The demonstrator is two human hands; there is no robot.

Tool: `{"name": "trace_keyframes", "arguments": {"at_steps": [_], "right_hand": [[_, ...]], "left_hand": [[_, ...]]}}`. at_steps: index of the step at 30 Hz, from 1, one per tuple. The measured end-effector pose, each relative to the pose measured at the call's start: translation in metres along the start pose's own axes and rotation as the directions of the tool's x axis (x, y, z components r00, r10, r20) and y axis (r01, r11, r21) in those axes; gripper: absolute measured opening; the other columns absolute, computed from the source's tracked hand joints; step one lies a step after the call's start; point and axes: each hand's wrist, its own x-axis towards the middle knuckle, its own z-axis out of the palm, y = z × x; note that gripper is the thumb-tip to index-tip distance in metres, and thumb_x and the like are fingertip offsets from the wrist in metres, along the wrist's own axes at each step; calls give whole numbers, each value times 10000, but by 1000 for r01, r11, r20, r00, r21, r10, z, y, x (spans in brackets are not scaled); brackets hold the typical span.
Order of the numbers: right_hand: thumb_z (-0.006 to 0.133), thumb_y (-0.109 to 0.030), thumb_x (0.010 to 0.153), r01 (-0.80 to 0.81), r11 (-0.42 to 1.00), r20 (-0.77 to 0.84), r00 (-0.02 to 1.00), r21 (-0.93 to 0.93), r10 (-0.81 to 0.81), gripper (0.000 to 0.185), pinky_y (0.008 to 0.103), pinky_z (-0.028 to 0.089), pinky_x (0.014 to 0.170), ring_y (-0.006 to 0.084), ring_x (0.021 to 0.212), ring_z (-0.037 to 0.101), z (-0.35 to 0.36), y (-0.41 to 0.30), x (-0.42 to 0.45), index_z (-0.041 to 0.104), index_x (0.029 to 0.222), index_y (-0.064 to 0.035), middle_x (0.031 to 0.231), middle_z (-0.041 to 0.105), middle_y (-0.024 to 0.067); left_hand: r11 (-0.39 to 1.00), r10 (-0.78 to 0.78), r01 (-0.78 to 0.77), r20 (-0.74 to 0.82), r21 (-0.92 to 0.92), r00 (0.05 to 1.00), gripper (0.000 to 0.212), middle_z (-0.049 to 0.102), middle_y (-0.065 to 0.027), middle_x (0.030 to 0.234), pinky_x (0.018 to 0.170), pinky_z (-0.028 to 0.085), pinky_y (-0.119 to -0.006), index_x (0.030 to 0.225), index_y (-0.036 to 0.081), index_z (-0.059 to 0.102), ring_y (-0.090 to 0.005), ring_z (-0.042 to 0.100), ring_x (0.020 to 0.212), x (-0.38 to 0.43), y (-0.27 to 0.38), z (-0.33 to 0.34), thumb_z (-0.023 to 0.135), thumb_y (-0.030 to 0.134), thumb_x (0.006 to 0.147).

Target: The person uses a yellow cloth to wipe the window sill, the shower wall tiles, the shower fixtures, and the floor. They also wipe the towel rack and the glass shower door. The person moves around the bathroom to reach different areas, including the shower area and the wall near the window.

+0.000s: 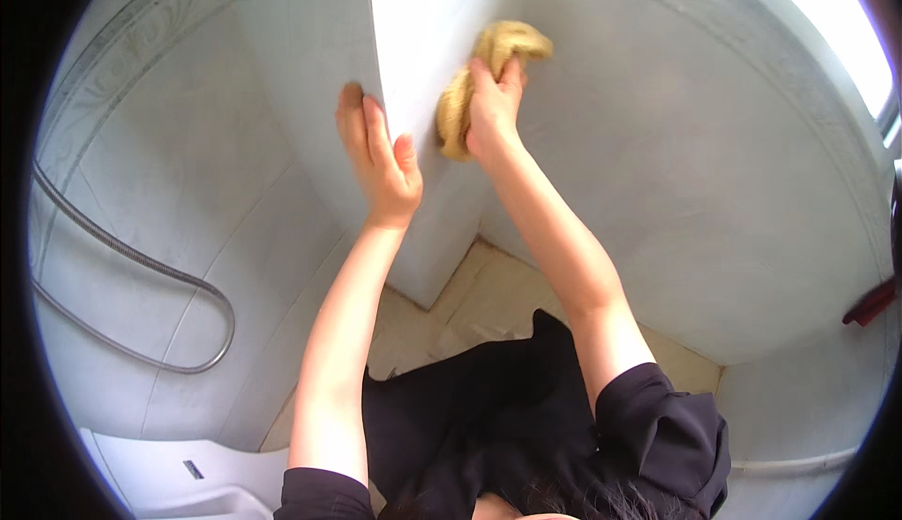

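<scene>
A yellow cloth (456,108) is bunched in my right hand (497,108), which presses it against the tiled side of a protruding wall column (416,41). Part of the cloth sticks out beyond my fingertips, and its edges are slightly blurred. My left hand (380,153) lies flat on the column at its vertical corner edge, fingers pointing up and thumb apart. Nothing is held in it. The column's foot meets the beige floor tiles (486,273) below my forearms.
A flexible metal shower hose (141,256) loops along the left wall. At the lower left stands a white plastic or ceramic fixture (190,471). A bright window (831,20) is at the upper right, with a dark red object (870,303) below it. A pale pipe (796,465) runs at the lower right.
</scene>
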Motion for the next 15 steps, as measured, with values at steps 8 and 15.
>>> {"name": "trace_keyframes", "arguments": {"at_steps": [8,15], "right_hand": [[640,-41,742,782,-33,395,278,-623,-876,405,560,310,1013,424,1260,319,-45,-129,81,635,1138,-123,1327,398,195],[567,-231,851,547,-580,768,206,-604,-606,260,654,205,1075,333,1357,301,-82,-104,176,689,1080,-223,1416,420,46]], "left_hand": [[997,-58,59,-31,47,998,516,300,-259,1446,1087,263,-541,1419,-36,250,-448,301,1332,-4,9,4,429,198,995],[990,-36,37,-8,136,999,542,265,-285,1461,1095,274,-485,1432,-46,243,-436,291,1350,-5,11,5,424,233,1004]]}}
